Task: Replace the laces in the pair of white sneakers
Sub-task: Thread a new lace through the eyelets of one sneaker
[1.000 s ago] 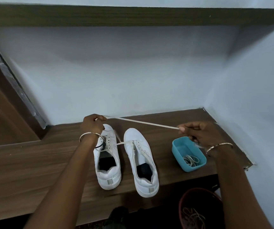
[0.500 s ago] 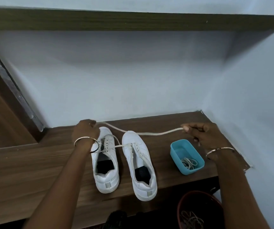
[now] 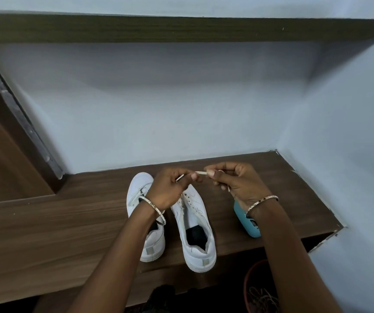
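My left hand and right hand meet above the sneakers' toes. Each pinches the lace between thumb and forefinger, other fingers curled in. A short stretch of lace shows between them. The left sneaker and right sneaker stand side by side on the counter, toes toward the back wall, heels near the front edge. A blue tub sits toward the right end, half hidden behind my right wrist.
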Available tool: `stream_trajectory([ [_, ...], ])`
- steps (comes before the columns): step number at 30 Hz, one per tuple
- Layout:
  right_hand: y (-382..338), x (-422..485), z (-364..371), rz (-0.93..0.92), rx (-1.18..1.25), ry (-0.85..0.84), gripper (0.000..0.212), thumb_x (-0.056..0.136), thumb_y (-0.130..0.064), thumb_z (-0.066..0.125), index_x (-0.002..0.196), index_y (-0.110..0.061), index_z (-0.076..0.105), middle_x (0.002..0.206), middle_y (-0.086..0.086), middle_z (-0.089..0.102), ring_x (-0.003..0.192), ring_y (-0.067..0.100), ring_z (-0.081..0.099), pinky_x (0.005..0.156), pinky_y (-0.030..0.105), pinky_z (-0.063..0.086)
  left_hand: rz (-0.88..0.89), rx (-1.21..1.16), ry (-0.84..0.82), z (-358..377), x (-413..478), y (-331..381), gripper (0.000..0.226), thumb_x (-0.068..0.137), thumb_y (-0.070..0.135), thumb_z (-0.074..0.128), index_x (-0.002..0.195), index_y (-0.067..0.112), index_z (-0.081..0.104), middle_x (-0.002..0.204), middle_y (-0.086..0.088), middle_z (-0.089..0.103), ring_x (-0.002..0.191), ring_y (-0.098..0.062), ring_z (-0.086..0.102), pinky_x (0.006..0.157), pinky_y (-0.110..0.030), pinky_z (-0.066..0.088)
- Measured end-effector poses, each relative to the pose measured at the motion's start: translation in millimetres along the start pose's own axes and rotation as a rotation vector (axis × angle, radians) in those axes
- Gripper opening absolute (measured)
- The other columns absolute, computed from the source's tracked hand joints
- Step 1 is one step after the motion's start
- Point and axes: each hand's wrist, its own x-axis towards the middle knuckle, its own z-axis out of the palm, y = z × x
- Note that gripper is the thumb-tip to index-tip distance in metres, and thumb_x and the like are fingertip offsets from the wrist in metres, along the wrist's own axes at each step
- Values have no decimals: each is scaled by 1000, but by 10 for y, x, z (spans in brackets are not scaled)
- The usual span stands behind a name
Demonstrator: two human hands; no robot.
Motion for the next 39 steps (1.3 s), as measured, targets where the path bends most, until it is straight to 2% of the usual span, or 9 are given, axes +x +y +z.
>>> stream_trajectory([
  [9, 105, -73, -59, 39, 228, 8, 22, 88, 7, 65, 109, 6, 69, 97, 25, 72, 86, 22, 72, 74, 23, 58, -162, -72, 155, -33, -58, -173, 14, 95, 26, 63, 89, 33, 74, 51, 20, 56, 49, 1, 47, 61, -24, 41],
  [13, 152, -61, -42, 3, 217, 35, 25, 84, 8, 68, 109, 8, 69, 99, 24, 73, 86, 22, 72, 77, 23, 59, -183, -4, 256, -73, -46, -243, 14, 94, 25, 64, 98, 23, 77, 81, 12, 73, 78, -9, 65, 79, -29, 50],
  [17, 222, -14, -57, -47, 112, 134, 19, 81, 9, 72, 99, 3, 74, 93, 21, 75, 87, 28, 72, 78, 26, 60, -210, 91, 280, -123, -43, -241, 16, 95, 21, 61, 88, 29, 74, 67, 14, 63, 59, -1, 55, 57, -10, 38],
  [24, 300, 32, -71, -111, -116, 179, 25, 75, 11, 77, 86, -12, 79, 87, 7, 78, 85, 18, 72, 82, 28, 55, -257, 210, 295, -197, -3, -337, 24, 97, 20, 56, 87, 28, 76, 49, 23, 52, 49, 6, 52, 49, -9, 33],
  [26, 316, 37, -53, -132, -187, 173, 23, 75, 8, 78, 84, -13, 80, 86, 4, 78, 87, 17, 73, 85, 30, 56, -249, 295, 265, -218, -4, -337, 21, 96, 25, 57, 90, 30, 76, 55, 18, 61, 52, 6, 55, 50, -9, 32],
  [29, 341, 43, 16, -188, -320, 158, 19, 74, 5, 80, 81, -13, 81, 82, 0, 78, 84, 15, 74, 83, 30, 57, -247, 502, 233, -181, 7, -350, 21, 91, 36, 63, 108, 27, 72, 110, 8, 71, 99, -9, 65, 72, -21, 37],
  [31, 347, 52, 89, -242, -391, 136, 22, 75, 6, 78, 78, -15, 81, 80, -2, 77, 80, 13, 73, 78, 28, 58, -146, 530, 193, -126, 1, -316, 33, 88, 39, 67, 120, 31, 67, 124, 9, 65, 111, -12, 61, 82, -25, 42],
  [36, 320, 69, 228, -393, -432, 74, 25, 74, 10, 75, 77, -15, 80, 80, -3, 77, 77, 8, 73, 74, 22, 57, -13, 77, -226, -38, 17, -173, 20, 96, 23, 62, 115, 26, 68, 109, 8, 73, 109, -4, 64, 97, -25, 48],
  [39, 303, 60, 211, -424, -383, 69, 24, 73, 10, 77, 78, -13, 80, 82, -2, 77, 79, 11, 74, 75, 25, 59, -38, -72, -212, -32, -2, -182, 15, 98, 18, 59, 98, 20, 74, 90, -8, 76, 93, -22, 70, 86, -32, 52],
])
